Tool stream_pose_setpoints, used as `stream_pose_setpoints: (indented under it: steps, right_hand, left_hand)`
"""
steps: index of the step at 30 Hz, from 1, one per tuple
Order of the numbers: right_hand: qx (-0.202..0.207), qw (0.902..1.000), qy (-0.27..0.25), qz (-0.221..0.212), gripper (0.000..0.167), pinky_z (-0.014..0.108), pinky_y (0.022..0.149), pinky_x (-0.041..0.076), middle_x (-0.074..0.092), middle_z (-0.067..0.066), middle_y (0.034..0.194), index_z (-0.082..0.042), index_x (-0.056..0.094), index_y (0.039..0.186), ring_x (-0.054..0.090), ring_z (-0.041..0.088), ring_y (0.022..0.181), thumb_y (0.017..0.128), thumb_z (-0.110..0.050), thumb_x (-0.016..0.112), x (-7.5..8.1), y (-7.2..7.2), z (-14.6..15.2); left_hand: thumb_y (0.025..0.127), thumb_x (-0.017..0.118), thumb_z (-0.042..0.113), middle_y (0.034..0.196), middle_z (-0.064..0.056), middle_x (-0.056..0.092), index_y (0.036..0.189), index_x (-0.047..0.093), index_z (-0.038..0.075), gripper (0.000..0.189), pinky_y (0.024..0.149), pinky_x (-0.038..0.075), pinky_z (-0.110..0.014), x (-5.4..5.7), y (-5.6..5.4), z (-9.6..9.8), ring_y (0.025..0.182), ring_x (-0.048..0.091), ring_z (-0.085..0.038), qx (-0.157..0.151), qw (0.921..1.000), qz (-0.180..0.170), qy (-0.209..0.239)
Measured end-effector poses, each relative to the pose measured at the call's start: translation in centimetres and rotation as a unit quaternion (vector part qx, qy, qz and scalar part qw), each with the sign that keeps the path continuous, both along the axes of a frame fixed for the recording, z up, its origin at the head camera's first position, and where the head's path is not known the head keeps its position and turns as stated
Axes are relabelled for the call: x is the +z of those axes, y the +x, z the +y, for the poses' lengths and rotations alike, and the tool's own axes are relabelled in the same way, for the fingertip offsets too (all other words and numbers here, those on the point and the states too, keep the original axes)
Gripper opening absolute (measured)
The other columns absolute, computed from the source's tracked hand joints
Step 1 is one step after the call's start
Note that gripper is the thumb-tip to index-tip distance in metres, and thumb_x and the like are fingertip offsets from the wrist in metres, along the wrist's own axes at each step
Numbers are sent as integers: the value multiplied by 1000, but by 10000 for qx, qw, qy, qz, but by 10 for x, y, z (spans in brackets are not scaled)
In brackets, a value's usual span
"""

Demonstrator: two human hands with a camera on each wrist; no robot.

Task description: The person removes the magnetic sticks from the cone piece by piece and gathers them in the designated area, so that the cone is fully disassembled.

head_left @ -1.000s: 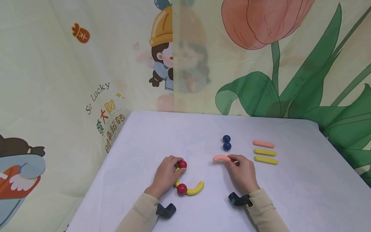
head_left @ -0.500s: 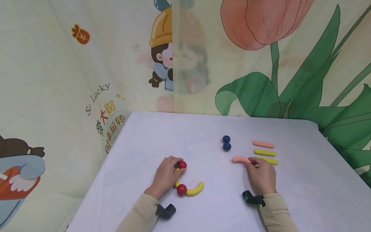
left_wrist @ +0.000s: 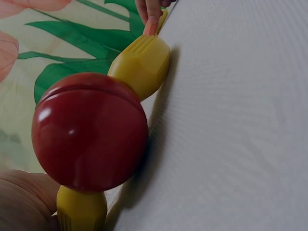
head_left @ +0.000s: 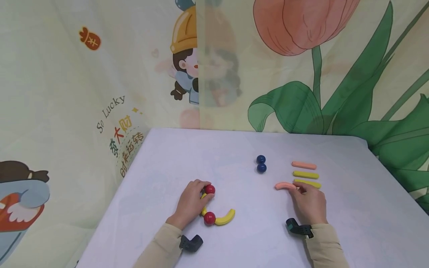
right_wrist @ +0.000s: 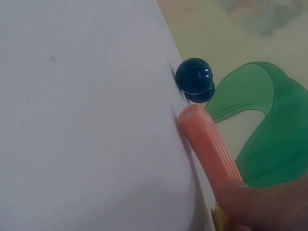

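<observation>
On the left, the left hand (head_left: pixel 190 204) is pinching the far red ball (head_left: pixel 210 189) between thumb and fingers. A curved yellow piece (head_left: pixel 203 211) is running from it, partly hidden by the thumb, to the near red ball (head_left: pixel 209 218), which is touching a second curved yellow piece (head_left: pixel 225 217) on its other side. Those joins are probably the weak spots: a tug or twist from the left hand could be breaking them, and a freed ball could be rolling off across the white table (head_left: pixel 248 242).

Farther right, two blue balls (head_left: pixel 261 159) (head_left: pixel 261 168) are sitting against each other with no hand touching them; a knock could be sending them rolling.

Next, the curved pink piece (head_left: pixel 285 185) is sticking out leftward from the right hand (head_left: pixel 310 204), whose thumb and fingers are gripping one end. Held only there, it could be swivelling or slipping if that pinch loosens; whether it is touching the table is unclear.

Just behind that hand, a straight pink bar (head_left: pixel 304 165) and two straight yellow bars (head_left: pixel 305 174) (head_left: pixel 310 183) are lying in a row. The nearest is partly hidden by the fingers, so a careless sweep could be shoving it askew.
</observation>
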State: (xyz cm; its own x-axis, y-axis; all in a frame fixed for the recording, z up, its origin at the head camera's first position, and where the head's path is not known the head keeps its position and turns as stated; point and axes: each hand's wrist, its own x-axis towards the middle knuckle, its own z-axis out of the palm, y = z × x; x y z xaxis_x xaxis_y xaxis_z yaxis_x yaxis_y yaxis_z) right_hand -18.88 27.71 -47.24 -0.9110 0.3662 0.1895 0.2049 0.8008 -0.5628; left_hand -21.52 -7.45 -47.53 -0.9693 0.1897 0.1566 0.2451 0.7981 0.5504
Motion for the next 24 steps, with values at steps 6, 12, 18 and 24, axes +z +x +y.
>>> stream_pose_setpoints:
  steps: [6,12,18,24]
  right_hand:
    - [-111,9987,-192,-458,41,33,63,39,65,18,93,3,66,118,52,30,81,90,-27,71,2,9,11]
    - [-242,9981,-220,-514,34,31,58,37,63,16,87,6,65,116,51,28,76,91,-16,69,-2,14,21]
    - [-424,9969,-134,-643,32,38,63,44,65,22,93,8,64,116,53,32,80,92,-13,67,-1,16,30]
    - [-717,9942,-187,-784,34,42,66,45,62,26,97,11,60,120,52,35,83,94,-11,63,-1,18,38]
  left_hand:
    - [82,80,29,109,1,61,123,65,14,46,78,53,-26,0,0,0,94,52,-13,5,10000,-32,20]
    - [83,79,29,108,0,61,123,65,14,45,78,53,-26,-2,0,0,93,52,-13,-6,10000,17,-11]
    - [83,79,29,109,0,61,123,65,14,46,79,53,-27,-2,1,-1,95,52,-13,-8,10000,32,36]
    - [83,79,29,112,-1,61,124,65,14,46,82,54,-28,-2,1,0,98,53,-14,7,10000,6,37]
